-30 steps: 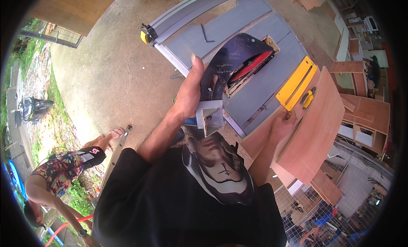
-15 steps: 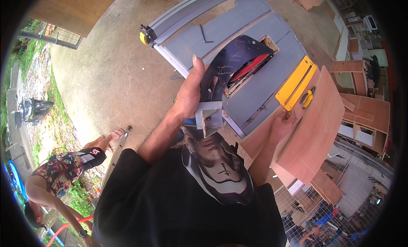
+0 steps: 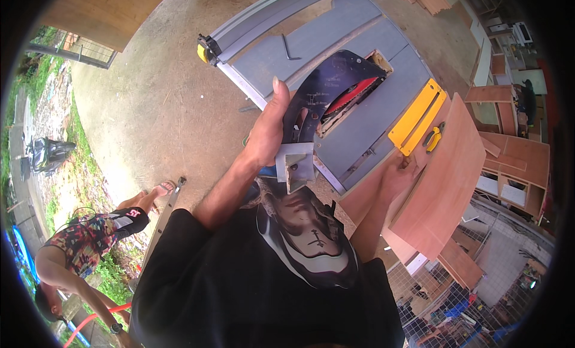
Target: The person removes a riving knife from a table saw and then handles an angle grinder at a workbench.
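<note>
My left hand (image 3: 268, 129) is closed round a curved dark metal plate, which looks like a riving knife (image 3: 320, 87). The thumb points up along its near edge. Beyond the plate, a red circular saw blade (image 3: 353, 96) sits in the opening of a grey table saw (image 3: 371, 123). A pale angled bracket (image 3: 295, 162) is just below my left hand. My right hand (image 3: 397, 177) rests over the plywood with its fingertips pinched together; what they hold is too small to make out. Close by lie a yellow slotted throat plate (image 3: 417, 117) and yellow-black pliers (image 3: 432, 138).
A hex key (image 3: 289, 49) lies on the saw top, near the rip fence (image 3: 263, 16). On my right are a plywood panel (image 3: 446, 180) and wooden cabinets (image 3: 515, 162). Another person (image 3: 90, 246) bends down at the left, near an orange hose (image 3: 90, 321).
</note>
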`<action>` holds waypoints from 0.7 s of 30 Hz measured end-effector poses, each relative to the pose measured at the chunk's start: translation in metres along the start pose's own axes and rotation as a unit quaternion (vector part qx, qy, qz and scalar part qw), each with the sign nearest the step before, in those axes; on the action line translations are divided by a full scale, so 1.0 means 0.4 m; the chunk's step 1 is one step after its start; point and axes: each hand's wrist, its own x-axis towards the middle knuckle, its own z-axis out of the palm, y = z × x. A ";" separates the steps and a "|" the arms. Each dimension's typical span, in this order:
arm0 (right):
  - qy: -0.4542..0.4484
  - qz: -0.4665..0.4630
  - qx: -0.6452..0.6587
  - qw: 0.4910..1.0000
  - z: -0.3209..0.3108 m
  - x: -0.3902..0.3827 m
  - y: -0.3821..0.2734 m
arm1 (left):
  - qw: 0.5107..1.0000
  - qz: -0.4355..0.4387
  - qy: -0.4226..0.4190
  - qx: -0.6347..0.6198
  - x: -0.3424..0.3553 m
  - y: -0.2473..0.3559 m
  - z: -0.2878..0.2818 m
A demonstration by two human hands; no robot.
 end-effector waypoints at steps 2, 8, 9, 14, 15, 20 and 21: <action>-0.002 -0.005 -0.003 1.000 0.001 -0.001 0.006 | 1.000 -0.002 -0.001 -0.005 -0.002 0.002 0.002; -0.004 -0.003 -0.013 1.000 -0.003 0.001 0.006 | 0.999 0.000 -0.021 -0.027 -0.002 0.004 0.001; -0.006 0.000 -0.021 1.000 -0.007 0.001 0.000 | 0.999 0.002 -0.024 -0.035 -0.001 -0.001 0.000; -0.003 0.000 -0.015 1.000 -0.008 0.001 -0.007 | 0.998 0.021 -0.042 -0.037 0.004 0.010 0.005; -0.003 0.001 -0.013 1.000 -0.009 0.001 -0.009 | 0.998 0.024 -0.043 -0.035 0.004 0.015 0.009; -0.007 0.012 -0.016 1.000 -0.006 0.000 -0.005 | 0.997 0.005 -0.051 -0.065 0.004 0.012 0.003; -0.003 0.010 -0.014 1.000 -0.006 0.000 -0.006 | 0.996 0.004 -0.055 -0.070 0.005 0.015 0.002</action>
